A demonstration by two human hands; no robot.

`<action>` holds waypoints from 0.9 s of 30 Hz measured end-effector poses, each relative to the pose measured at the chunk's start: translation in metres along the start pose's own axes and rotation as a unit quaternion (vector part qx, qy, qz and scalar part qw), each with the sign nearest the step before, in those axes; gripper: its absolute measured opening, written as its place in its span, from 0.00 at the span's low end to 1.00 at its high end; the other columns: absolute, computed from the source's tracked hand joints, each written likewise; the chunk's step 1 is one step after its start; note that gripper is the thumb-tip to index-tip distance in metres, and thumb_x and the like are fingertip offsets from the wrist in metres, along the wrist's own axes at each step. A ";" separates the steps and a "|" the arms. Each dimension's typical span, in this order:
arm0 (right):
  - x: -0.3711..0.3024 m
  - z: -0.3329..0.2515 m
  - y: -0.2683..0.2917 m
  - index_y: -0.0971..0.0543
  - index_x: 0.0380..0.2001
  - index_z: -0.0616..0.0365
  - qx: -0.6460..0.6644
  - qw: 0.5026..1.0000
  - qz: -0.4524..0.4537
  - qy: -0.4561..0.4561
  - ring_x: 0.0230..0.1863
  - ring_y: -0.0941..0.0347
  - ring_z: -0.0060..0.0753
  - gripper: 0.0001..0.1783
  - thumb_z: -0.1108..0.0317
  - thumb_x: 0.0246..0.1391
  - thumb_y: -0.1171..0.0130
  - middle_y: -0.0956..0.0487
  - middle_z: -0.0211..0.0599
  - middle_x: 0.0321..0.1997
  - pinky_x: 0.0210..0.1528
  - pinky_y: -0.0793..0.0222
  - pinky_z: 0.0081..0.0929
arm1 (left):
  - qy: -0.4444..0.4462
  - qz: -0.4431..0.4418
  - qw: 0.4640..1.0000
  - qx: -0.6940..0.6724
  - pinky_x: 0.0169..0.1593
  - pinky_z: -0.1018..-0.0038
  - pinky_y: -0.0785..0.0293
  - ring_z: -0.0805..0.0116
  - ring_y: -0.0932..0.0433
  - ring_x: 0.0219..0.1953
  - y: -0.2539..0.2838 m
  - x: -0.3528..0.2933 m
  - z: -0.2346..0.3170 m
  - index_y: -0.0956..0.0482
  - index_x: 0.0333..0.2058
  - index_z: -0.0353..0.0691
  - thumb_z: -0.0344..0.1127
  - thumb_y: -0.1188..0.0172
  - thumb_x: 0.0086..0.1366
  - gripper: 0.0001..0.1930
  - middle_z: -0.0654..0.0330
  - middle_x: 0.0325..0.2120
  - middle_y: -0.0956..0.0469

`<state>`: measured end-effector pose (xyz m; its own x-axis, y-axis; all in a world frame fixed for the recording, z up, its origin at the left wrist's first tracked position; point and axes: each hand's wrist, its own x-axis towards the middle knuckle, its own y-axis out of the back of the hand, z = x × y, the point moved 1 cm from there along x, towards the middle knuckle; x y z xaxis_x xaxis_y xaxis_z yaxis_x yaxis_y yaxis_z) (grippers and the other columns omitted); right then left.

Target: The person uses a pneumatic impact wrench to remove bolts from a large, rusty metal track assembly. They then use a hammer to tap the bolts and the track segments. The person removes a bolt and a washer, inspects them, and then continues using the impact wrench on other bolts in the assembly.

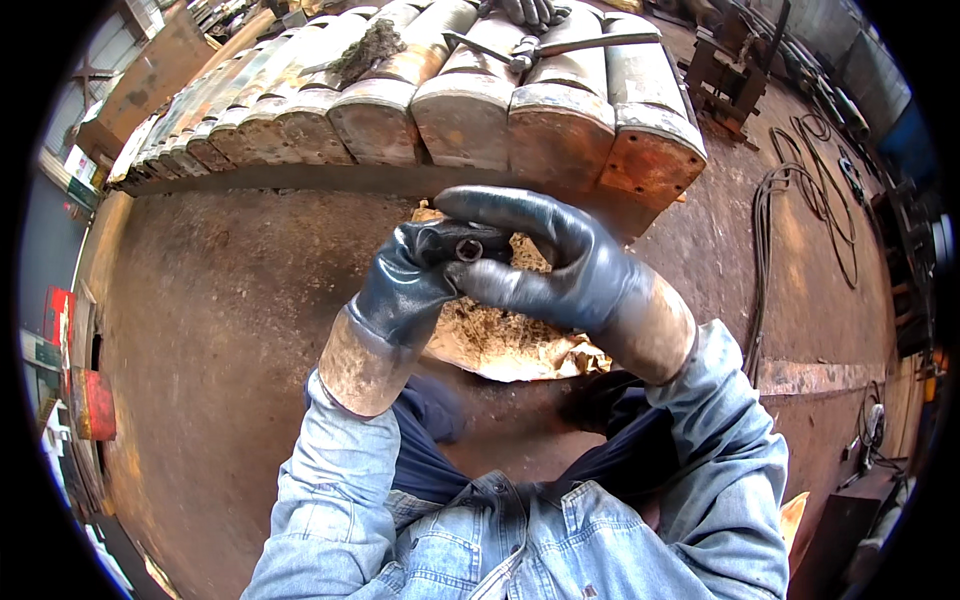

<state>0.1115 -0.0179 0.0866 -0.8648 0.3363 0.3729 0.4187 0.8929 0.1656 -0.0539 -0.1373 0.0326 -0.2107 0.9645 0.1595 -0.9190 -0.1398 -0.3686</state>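
My left hand (400, 280), in a dark, shiny coated glove with a dirty tan cuff, is closed around a small dark socket-head bolt (468, 249). The bolt's round end, with a recess, faces up, and the glove hides its rest. My right hand (575, 255), gloved the same way, arches over from the right with fingers and thumb apart. Its blurred thumb lies close to the bolt; whether it touches is unclear. Beneath both hands a stained yellowish sheet of paper (515, 345) with dark crumbs lies on the floor between my legs.
Ahead stands a long row of rounded metal blocks (465, 115). On it lie a crossed metal bar tool (522, 52), a dark fibrous clump (370, 48) and a dark glove (530, 10). Cables (765, 240) loop over the brown floor (220, 350) at right; a red box (97, 405) stands left.
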 end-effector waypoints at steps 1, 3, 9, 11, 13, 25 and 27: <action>0.002 -0.001 0.000 0.26 0.62 0.58 -0.060 0.997 -0.016 0.046 0.56 0.22 0.40 0.34 0.66 0.53 0.28 0.20 0.44 0.56 0.57 0.24 0.36 | 0.005 0.002 0.998 -0.064 0.52 0.67 0.20 0.64 0.18 0.50 0.002 -0.004 -0.004 0.20 0.52 0.33 0.25 0.27 0.57 0.23 0.54 0.46 0.16; 0.006 -0.002 0.001 0.27 0.62 0.57 -0.175 0.974 -0.032 0.143 0.53 0.21 0.44 0.37 0.67 0.48 0.26 0.19 0.45 0.52 0.54 0.23 0.38 | 0.038 -0.008 0.993 -0.109 0.53 0.66 0.20 0.62 0.18 0.49 -0.003 -0.006 0.002 0.21 0.52 0.33 0.26 0.28 0.58 0.22 0.53 0.45 0.16; 0.008 0.011 -0.005 0.24 0.55 0.61 -0.225 0.951 -0.050 0.207 0.47 0.20 0.55 0.34 0.64 0.43 0.25 0.18 0.50 0.46 0.49 0.22 0.42 | 0.102 -0.031 0.980 -0.169 0.51 0.72 0.21 0.66 0.19 0.48 -0.018 -0.008 -0.006 0.23 0.53 0.34 0.32 0.34 0.66 0.18 0.57 0.44 0.17; 0.006 0.011 -0.007 0.24 0.54 0.59 -0.260 0.944 -0.052 0.194 0.49 0.21 0.56 0.32 0.65 0.45 0.27 0.18 0.49 0.45 0.50 0.23 0.43 | 0.130 0.011 0.984 -0.124 0.48 0.76 0.22 0.70 0.19 0.42 -0.024 -0.014 0.001 0.24 0.51 0.35 0.35 0.40 0.71 0.15 0.60 0.40 0.19; 0.007 0.002 -0.004 0.23 0.51 0.58 -0.314 0.934 -0.070 0.154 0.48 0.21 0.55 0.27 0.65 0.47 0.29 0.18 0.48 0.44 0.49 0.24 0.43 | 0.152 0.009 0.977 -0.149 0.47 0.77 0.22 0.73 0.20 0.41 -0.020 -0.017 -0.002 0.24 0.51 0.35 0.37 0.43 0.73 0.13 0.61 0.40 0.20; -0.004 0.009 0.002 0.25 0.51 0.56 -0.476 0.871 -0.111 0.042 0.32 0.19 0.51 0.23 0.58 0.55 0.35 0.18 0.44 0.29 0.33 0.23 0.43 | 0.144 0.033 0.976 -0.158 0.39 0.74 0.19 0.69 0.18 0.36 -0.002 -0.012 -0.033 0.23 0.45 0.37 0.30 0.39 0.69 0.09 0.57 0.36 0.18; -0.001 0.007 -0.001 0.24 0.48 0.56 -0.414 0.903 -0.115 0.015 0.31 0.19 0.51 0.19 0.57 0.58 0.37 0.18 0.44 0.28 0.33 0.24 0.43 | 0.119 0.108 0.976 -0.150 0.33 0.70 0.18 0.64 0.16 0.33 -0.007 -0.009 -0.038 0.19 0.38 0.38 0.31 0.34 0.64 0.06 0.55 0.33 0.17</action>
<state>0.1106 -0.0168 0.0800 -0.9525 0.1508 0.2647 0.3038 0.4047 0.8625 -0.0330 -0.1362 -0.0009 -0.2728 0.9493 -0.1560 -0.7157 -0.3086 -0.6265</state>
